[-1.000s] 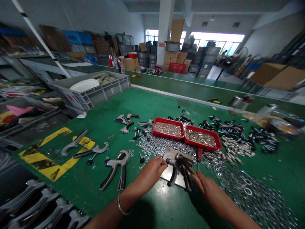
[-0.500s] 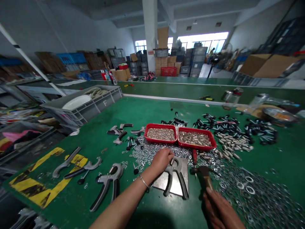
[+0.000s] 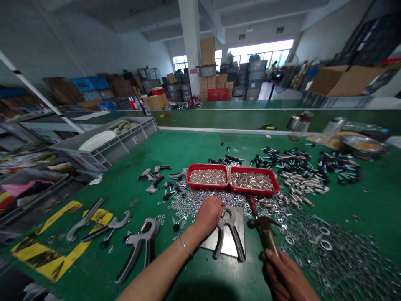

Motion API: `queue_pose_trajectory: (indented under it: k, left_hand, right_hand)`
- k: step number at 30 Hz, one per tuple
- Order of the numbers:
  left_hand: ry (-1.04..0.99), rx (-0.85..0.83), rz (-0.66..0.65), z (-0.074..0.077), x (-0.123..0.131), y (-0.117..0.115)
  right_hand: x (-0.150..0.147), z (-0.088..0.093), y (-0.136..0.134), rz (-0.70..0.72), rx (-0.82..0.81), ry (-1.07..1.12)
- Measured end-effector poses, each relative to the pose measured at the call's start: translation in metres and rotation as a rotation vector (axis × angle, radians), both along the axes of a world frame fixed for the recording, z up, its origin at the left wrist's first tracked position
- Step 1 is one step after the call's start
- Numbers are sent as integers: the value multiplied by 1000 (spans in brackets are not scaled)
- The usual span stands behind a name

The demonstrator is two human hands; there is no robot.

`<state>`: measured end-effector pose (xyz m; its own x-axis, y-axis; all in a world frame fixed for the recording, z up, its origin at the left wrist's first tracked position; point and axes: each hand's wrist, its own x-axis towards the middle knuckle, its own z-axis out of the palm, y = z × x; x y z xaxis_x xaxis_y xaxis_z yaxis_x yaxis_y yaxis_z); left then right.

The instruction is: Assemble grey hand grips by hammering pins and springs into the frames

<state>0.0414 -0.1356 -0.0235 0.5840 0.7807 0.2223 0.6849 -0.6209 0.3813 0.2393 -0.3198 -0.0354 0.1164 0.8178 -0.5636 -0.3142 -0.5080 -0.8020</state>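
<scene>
Left hand pins gripper on plate; right hand grips hammer.
Left fingers curled at the gripper's head, near its pivot. Right fist closed round the wooden handle, hammerhead raised just right of the plate. Gripper looks stiff, fairly heavy metal with rubbery legs; best held at the head. Washers scattered around, two red trays behind.
</scene>
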Motion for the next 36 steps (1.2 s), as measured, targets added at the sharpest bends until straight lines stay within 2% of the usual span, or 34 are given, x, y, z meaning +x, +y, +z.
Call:
queue_pose_trajectory:
  k: [3,5,9,11,13,15,16,20,24,26,28,31,33,36]
  left_hand:
    - [170,215,-124,-9,1,0]
    - [190,219,-142,-10,1,1]
    - [23,131,27,-1,-10,-8]
    - [-59,110,87,5,-22,-22]
    - [-59,84,63,10,-32,-38]
    - [15,53,8,13,-39,-49]
    - [62,39,-10,14,-40,-52]
    - [195,28,-10,13,-36,-49]
    - [208,60,-2,10,-33,-44]
    - [233,71,2,11,-34,-44]
    - [268,79,6,13,-34,-45]
    - [299,99,-16,15,-31,-43]
    - [309,123,-55,15,-28,-39]
    - [336,132,-180,21,-34,-30]
  right_hand:
    - [6,16,3,116,35,-178]
    - [13,34,13,250,99,-348]
    - [22,73,42,493,280,-735]
    - [20,88,55,519,358,-866]
    - [13,96,66,477,424,-943]
    - [4,97,77,449,458,-1018]
    - [0,95,83,488,442,-1059]
    - [-9,86,104,768,331,-1100]
    - [-9,85,111,683,384,-1129]
    - [-6,86,108,724,328,-1172]
    - [-4,88,101,785,322,-1126]
    - [-3,87,84,735,400,-991]
    - [0,78,72,693,373,-964]
    - [12,58,57,615,353,-933]
